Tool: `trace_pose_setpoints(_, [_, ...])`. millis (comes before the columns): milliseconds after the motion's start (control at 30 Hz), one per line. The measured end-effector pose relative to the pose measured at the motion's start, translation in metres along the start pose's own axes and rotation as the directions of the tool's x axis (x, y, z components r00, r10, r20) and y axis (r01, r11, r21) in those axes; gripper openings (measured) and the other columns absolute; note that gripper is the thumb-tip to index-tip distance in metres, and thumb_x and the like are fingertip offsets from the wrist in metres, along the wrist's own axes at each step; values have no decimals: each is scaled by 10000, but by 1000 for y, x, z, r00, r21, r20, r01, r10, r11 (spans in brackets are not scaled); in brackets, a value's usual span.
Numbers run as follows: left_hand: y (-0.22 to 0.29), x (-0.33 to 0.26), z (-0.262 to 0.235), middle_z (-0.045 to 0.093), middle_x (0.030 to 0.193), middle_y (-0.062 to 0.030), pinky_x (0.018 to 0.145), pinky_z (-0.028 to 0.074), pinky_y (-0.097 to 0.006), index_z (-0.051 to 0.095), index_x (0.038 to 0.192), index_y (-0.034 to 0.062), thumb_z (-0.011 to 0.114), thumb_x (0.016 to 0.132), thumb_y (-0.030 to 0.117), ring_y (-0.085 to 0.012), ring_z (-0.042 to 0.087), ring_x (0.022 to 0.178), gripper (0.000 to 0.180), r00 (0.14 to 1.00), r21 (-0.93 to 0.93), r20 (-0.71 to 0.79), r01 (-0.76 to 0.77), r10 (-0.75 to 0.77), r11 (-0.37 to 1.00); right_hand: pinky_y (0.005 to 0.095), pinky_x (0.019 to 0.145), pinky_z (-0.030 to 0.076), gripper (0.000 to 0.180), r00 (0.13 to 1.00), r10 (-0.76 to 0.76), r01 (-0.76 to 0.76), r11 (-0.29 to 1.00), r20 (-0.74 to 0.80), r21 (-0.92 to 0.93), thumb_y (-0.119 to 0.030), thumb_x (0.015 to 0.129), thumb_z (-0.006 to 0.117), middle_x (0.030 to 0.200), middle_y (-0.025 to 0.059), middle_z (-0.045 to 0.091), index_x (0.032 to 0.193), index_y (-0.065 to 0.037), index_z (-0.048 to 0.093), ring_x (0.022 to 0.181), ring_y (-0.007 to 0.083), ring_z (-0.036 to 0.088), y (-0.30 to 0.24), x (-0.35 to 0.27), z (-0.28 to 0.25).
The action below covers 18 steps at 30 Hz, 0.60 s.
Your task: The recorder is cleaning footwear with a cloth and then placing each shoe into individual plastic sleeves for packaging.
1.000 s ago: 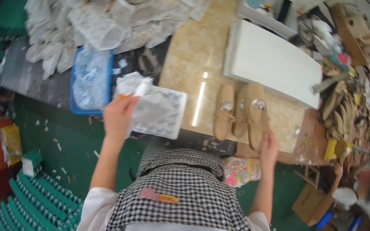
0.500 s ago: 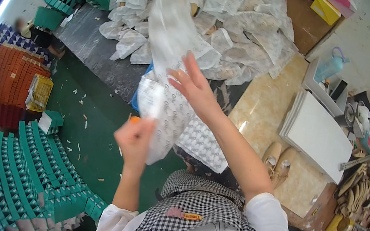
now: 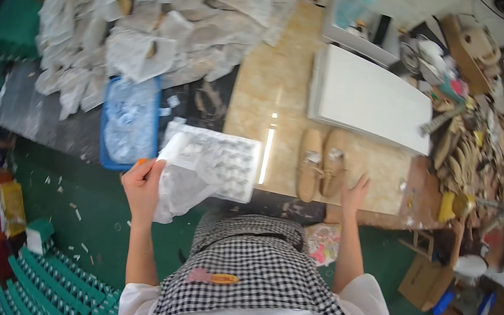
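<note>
My left hand (image 3: pixel 142 187) is closed on thin white wrapping paper (image 3: pixel 183 193), which hangs down at the table's front edge. A small orange thing (image 3: pixel 144 162) shows at its fingers; what it is I cannot make out. Behind the paper lies a white sheet with rows of grey round labels (image 3: pixel 235 167). My right hand (image 3: pixel 355 198) is open and empty, fingers stretched, just right of two tan flat shoes. The left shoe (image 3: pixel 308 176) and the right shoe (image 3: pixel 332 169) lie side by side on the marbled tabletop (image 3: pixel 282 84).
A heap of shoes wrapped in white paper (image 3: pixel 196 6) covers the back left. A blue tray (image 3: pixel 103 135) with crumpled clear film stands nearer. A stack of white boards (image 3: pixel 372 97) lies behind the shoes. Shoe parts (image 3: pixel 461 150) pile up at right; green boxes (image 3: pixel 58 278) stand lower left.
The view has turned right. My right hand has let go of the wrapping paper and moved right to beside the tan shoes. The paper now hangs from my left hand alone.
</note>
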<state>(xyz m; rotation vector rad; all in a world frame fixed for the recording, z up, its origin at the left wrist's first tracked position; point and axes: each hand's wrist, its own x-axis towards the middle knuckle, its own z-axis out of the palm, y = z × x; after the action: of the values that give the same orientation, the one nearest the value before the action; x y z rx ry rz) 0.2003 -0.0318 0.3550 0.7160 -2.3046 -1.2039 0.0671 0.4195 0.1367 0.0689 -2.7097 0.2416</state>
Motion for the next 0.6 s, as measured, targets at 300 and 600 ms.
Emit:
trace_pose_setpoints(300, [-20, -6, 75, 545, 655, -129, 495, 395, -347, 672, 874, 52, 654, 802, 148, -276, 537, 543, 121, 962, 256, 217, -220, 166, 941, 332, 713, 469, 233, 833, 94, -390, 799, 545, 457, -85, 878, 502, 906, 195, 632, 1080, -2, 585, 790, 276, 617, -37, 37, -128])
trace_pose_setpoints(600, [38, -71, 66, 556, 668, -93, 476, 447, -344, 661, 910, 86, 602, 836, 180, -254, 582, 569, 133, 916, 70, 328, -267, 231, 961, 196, 620, 419, 258, 489, -417, -522, 564, 766, 640, -81, 901, 511, 816, 15, 610, 1118, 30, 595, 720, 44, 500, -208, 38, -148])
